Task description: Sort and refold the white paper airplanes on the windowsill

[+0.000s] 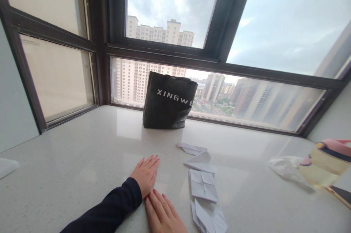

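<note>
My left hand (146, 175) lies flat on the white speckled countertop (82, 174), its fingers stretched out. Just below it, my right hand (163, 213) rests with fingers extended, its fingertips close to the left wrist; the lower edge of the view cuts it off. Neither hand holds anything. To the right of the hands runs a column of folded white paper pieces: a narrow strip-like one (192, 149), a pointed one (201, 162), a square one with creases (203, 185), and an angular one (210, 218) nearest me.
A black bag (170, 101) with white lettering stands at the back against the window (170, 50). On the right are a crumpled clear plastic bag (287, 169), a pink-lidded bottle (326, 163) and a dark flat object (341, 194). A white item (8, 167) sits at the left edge.
</note>
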`<state>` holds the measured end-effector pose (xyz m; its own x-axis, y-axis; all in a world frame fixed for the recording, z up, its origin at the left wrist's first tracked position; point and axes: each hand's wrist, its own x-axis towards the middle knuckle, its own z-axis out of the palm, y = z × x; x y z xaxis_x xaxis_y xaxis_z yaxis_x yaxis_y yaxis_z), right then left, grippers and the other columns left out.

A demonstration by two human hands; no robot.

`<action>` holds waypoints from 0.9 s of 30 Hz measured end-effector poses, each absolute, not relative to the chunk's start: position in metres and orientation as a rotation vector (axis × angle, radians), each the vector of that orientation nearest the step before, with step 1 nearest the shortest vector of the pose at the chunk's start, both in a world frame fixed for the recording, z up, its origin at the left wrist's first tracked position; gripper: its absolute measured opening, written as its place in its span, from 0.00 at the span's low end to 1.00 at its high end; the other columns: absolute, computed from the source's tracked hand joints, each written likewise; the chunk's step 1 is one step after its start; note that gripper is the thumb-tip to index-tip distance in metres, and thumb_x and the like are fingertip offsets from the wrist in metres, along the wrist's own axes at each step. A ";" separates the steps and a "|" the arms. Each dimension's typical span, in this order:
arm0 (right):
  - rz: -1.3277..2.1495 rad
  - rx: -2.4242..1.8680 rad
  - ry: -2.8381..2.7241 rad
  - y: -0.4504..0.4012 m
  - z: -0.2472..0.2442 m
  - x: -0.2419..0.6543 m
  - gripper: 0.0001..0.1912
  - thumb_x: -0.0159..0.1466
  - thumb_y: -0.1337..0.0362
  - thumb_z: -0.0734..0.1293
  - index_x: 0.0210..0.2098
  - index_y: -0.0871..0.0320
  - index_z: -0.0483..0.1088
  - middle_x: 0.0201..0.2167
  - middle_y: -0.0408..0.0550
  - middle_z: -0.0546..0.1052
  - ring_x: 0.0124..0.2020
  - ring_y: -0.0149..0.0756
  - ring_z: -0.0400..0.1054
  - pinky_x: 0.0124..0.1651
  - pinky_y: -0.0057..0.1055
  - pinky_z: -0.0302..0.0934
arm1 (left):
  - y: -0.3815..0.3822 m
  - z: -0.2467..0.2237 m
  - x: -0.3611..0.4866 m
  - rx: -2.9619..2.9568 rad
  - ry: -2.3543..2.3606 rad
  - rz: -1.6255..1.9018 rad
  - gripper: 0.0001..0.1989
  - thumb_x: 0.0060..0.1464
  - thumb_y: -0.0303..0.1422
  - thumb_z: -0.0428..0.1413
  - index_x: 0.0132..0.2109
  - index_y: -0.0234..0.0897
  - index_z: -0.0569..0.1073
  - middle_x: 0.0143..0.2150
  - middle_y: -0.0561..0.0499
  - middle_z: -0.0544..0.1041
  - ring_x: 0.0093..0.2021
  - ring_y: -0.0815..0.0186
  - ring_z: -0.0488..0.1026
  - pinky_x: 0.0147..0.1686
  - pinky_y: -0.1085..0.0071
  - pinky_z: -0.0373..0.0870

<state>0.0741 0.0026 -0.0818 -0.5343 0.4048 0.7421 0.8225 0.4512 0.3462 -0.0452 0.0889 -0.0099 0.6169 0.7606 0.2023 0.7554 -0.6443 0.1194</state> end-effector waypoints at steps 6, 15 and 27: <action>-0.958 -1.003 -2.038 0.001 -0.073 0.071 0.18 0.65 0.61 0.51 0.43 0.58 0.69 0.43 0.47 0.75 0.44 0.33 0.68 0.48 0.27 0.61 | 0.088 -0.009 -0.045 2.806 1.318 0.371 0.24 0.52 0.29 0.39 0.57 0.34 0.59 0.59 0.47 0.57 0.59 0.61 0.53 0.55 0.57 0.50; -0.947 -0.972 -1.916 -0.001 -0.058 0.067 0.20 0.66 0.66 0.48 0.40 0.55 0.70 0.39 0.41 0.76 0.41 0.29 0.69 0.47 0.23 0.61 | 0.088 -0.007 -0.045 2.811 1.316 0.341 0.24 0.52 0.29 0.39 0.57 0.34 0.59 0.60 0.48 0.57 0.59 0.61 0.53 0.55 0.57 0.50; -0.992 -0.973 -1.961 0.002 -0.069 0.070 0.18 0.65 0.63 0.51 0.42 0.57 0.69 0.42 0.44 0.75 0.43 0.32 0.69 0.49 0.25 0.60 | 0.086 -0.003 -0.045 2.819 1.323 0.308 0.24 0.52 0.29 0.39 0.57 0.33 0.59 0.60 0.48 0.56 0.59 0.61 0.53 0.55 0.56 0.51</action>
<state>0.0696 0.0016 -0.0685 -0.4546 0.2975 0.8396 0.8525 0.4185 0.3133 -0.0454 0.0855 -0.0034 0.6232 0.7630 0.1720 0.7605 -0.6424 0.0942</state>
